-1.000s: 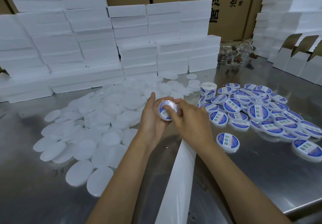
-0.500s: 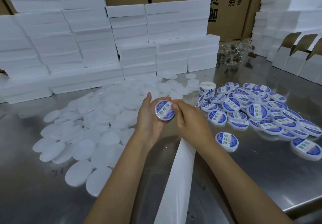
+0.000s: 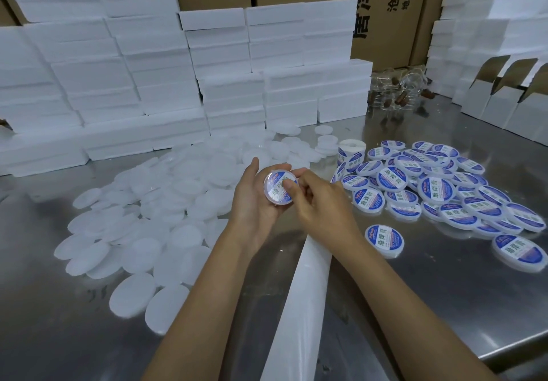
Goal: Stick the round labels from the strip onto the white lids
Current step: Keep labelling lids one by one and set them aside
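Bare white lids [image 3: 166, 211] are spread in a heap across the left of the steel table [image 3: 444, 306]. At the centre, a lid [image 3: 277, 186] bearing a blue round label is cupped in the left hand [image 3: 255, 200], fingers curled behind it. The right hand [image 3: 320, 203] is curled, its thumb [image 3: 289, 184] apparently pressed on the label. Below, the empty strip [image 3: 299, 306] trails away. Labelled lids [image 3: 439, 185] are piled at the right.
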Demonstrator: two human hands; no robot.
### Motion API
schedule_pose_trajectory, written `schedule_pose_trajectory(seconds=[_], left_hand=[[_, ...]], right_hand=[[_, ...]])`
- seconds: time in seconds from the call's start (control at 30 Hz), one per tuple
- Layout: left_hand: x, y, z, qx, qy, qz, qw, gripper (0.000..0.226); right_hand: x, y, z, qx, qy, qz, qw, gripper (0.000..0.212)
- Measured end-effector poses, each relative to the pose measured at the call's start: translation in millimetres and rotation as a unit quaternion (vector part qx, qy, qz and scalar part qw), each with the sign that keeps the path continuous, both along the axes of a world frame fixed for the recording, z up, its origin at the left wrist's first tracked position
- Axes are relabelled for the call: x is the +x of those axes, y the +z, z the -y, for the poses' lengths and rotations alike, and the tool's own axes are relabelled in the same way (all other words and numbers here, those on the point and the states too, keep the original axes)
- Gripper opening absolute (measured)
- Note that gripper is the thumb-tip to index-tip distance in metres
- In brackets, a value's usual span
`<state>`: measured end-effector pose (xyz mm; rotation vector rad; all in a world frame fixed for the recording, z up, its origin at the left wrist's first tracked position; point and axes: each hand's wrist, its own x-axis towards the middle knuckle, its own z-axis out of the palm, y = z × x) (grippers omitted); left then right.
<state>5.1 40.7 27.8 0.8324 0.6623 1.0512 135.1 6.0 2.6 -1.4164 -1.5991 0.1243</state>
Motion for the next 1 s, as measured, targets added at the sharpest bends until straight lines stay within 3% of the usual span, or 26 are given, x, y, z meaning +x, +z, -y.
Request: schedule_pose_trajectory(seconds=[0.2,0.37,0.5,0.63,0.83,1.0], left_hand=[[2,0,2,0.014,-0.011,-0.005,1.0,0.048],[4,-4,1,0.01,-0.039,-0.037,0.998,0.043],[3,-10,0,0.014,-0.042,-0.072,0.996,0.044],[3,-14,-3,0.013,-0.035,-0.083,0.996,0.042],[4,-15,-4,0.008,-0.031,-0.084,0.996,0.041],[4,-15,-4,0.011,-0.02,-0.091,0.996,0.039]], right_hand=[[8,1,-3,-0.03,0.012,-0.047,0.998,0.021],[49,10,-6,-0.013,-0.116,-0.132,0.984,0.036],[100,12,-11,-0.01,-0.263,-0.289,0.92,0.046],[135,9,-13,-0.031,-0.307,-0.451,0.837,0.042],[149,9,-16,-0.05,-0.3,-0.517,0.8,0.036],[146,8,-17,-0.051,-0.293,-0.488,0.821,0.033]])
